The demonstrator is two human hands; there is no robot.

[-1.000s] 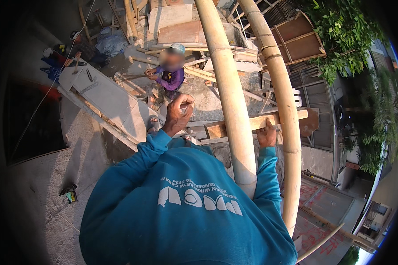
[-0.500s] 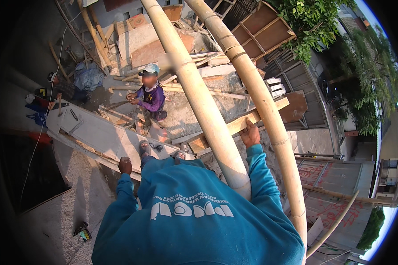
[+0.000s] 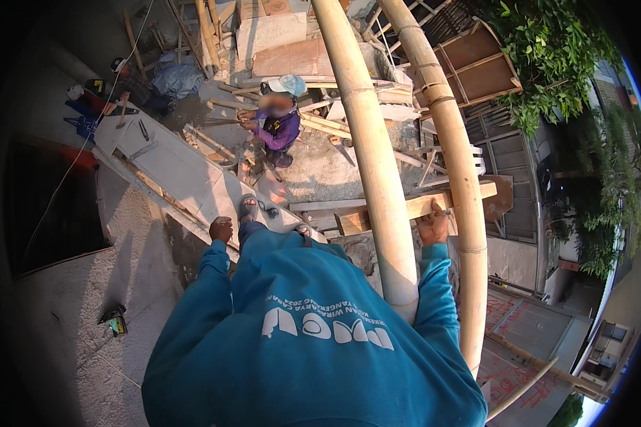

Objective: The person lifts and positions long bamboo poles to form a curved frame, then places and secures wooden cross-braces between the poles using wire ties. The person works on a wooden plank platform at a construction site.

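My right hand reaches up to a wooden beam, its fingers gripping the near edge between two thick bamboo poles. The left bamboo pole stands close by my right forearm; the right bamboo pole passes just beyond that hand. Both poles cross over the beam in this view. My left hand hangs beside my leg, loosely curled, with nothing visible in it. My sandalled feet are on a pale concrete ledge.
Below, a co-worker in a purple top holds something small. Another person is at the far left. Scrap timber lies about the ground. A hand tool rests on the ledge, and a thin wire crosses the left side.
My view has swung, so the poles, beam and co-worker appear further right. The right hand stays at the beam, with its fingers shifted slightly. My left hand still hangs curled.
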